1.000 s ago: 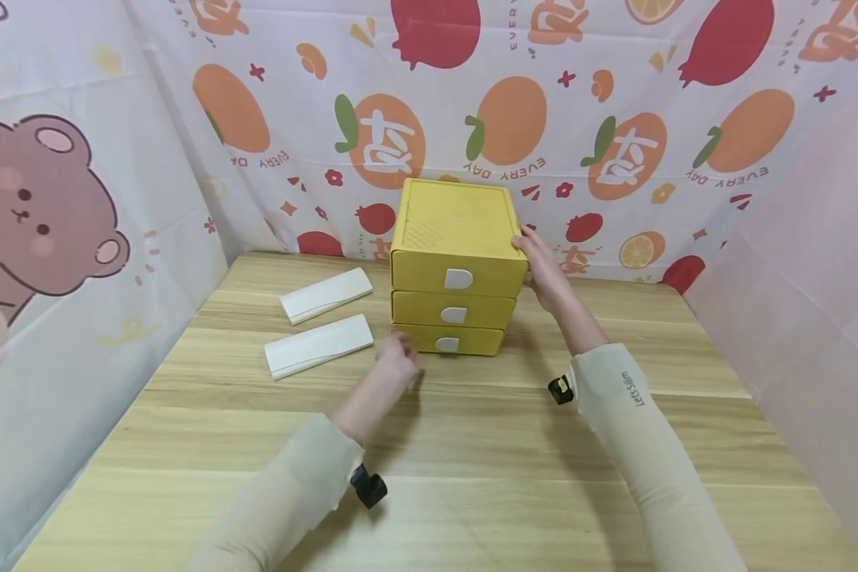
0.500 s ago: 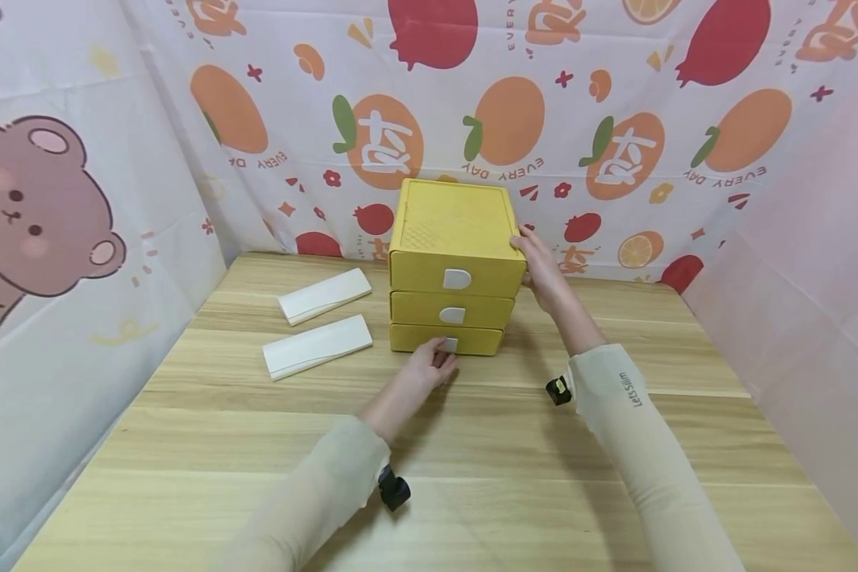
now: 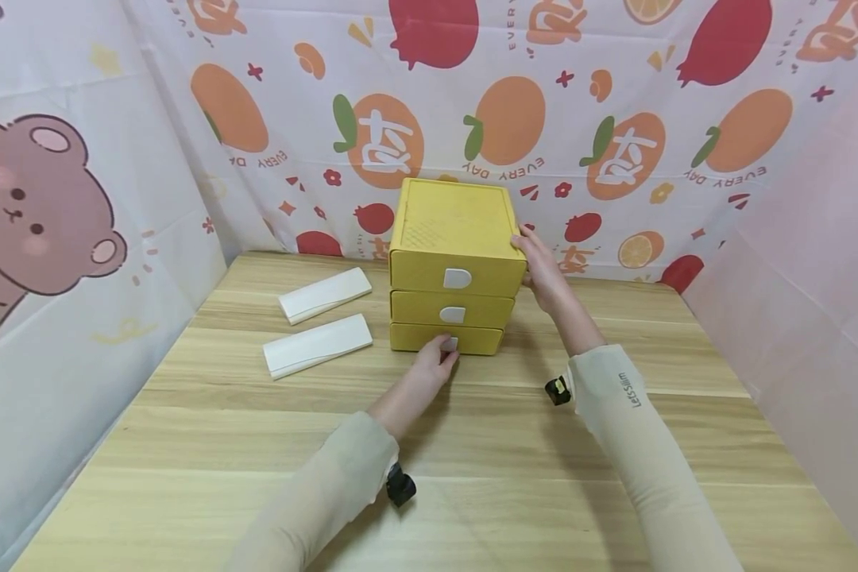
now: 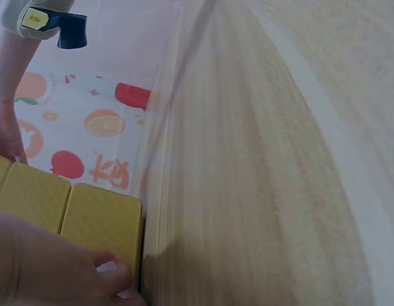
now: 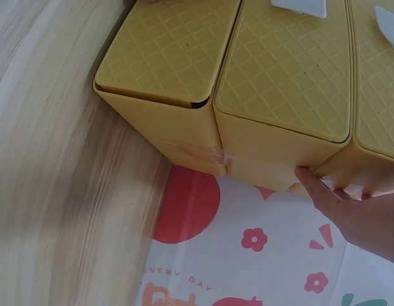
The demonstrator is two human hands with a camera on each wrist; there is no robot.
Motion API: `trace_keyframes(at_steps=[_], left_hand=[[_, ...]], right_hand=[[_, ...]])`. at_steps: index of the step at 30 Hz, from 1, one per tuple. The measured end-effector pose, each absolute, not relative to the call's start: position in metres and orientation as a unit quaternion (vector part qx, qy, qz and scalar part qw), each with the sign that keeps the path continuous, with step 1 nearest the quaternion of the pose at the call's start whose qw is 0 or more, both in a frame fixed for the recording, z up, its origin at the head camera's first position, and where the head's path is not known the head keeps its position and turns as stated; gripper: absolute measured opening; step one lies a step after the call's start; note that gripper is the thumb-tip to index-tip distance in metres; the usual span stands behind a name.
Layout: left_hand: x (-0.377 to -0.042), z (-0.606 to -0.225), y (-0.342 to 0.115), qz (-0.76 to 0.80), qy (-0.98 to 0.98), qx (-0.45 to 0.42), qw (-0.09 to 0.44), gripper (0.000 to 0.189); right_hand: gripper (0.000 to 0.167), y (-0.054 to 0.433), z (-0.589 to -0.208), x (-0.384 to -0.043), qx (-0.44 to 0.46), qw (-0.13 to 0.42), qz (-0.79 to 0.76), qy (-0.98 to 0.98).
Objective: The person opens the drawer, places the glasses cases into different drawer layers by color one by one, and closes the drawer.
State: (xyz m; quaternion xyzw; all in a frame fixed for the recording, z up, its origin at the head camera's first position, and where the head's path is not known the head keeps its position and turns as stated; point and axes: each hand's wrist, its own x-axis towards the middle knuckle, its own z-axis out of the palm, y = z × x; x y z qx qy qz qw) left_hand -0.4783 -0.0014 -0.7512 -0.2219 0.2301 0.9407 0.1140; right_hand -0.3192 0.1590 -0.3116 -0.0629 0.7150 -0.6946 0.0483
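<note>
A yellow three-drawer cabinet point(image 3: 457, 218) stands against the back cloth. At its bottom drawer point(image 3: 482, 342), my left hand point(image 3: 429, 367) pinches the small white handle point(image 3: 451, 344) between thumb and fingers. The left wrist view shows the white handle point(image 4: 106, 266) partly covered by those fingers. My right hand point(image 3: 543, 266) rests against the cabinet's right side near the top, with a fingertip over the top edge. Up close in the right wrist view, a narrow dark gap shows at the corner of the bottom drawer front point(image 5: 165, 54).
Two flat white cases lie left of the cabinet, the rear case point(image 3: 326, 295) behind the front case point(image 3: 318, 345). The wooden table point(image 3: 500, 485) extends toward me. Printed cloth point(image 3: 443, 119) hangs behind and on both sides.
My left hand has moved right from the cabinet's lower left corner to the bottom drawer's handle and taken hold of it. The right hand has stayed on the cabinet's side.
</note>
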Motion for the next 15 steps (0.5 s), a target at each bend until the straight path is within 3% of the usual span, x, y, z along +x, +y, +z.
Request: trace_keyframes(at_steps=[3,10,15], left_hand=[[-0.455,-0.719,-0.002,0.945,0.203,-0.227,0.115,0.066],[-0.386,-0.630,-0.002,0.938,0.237,-0.235,0.092,0.048],[-0.383,-0.646,-0.006,0.909,0.347,-0.194,0.126,0.048]], right_hand=[[0.058,0.159,-0.312,-0.319,-0.061,0.048,-0.696,0.714],[0.058,0.159,-0.312,-0.318,-0.061,0.049,-0.693,0.716],[0.058,0.159,-0.312,-0.318,-0.058,0.048,-0.695,0.715]])
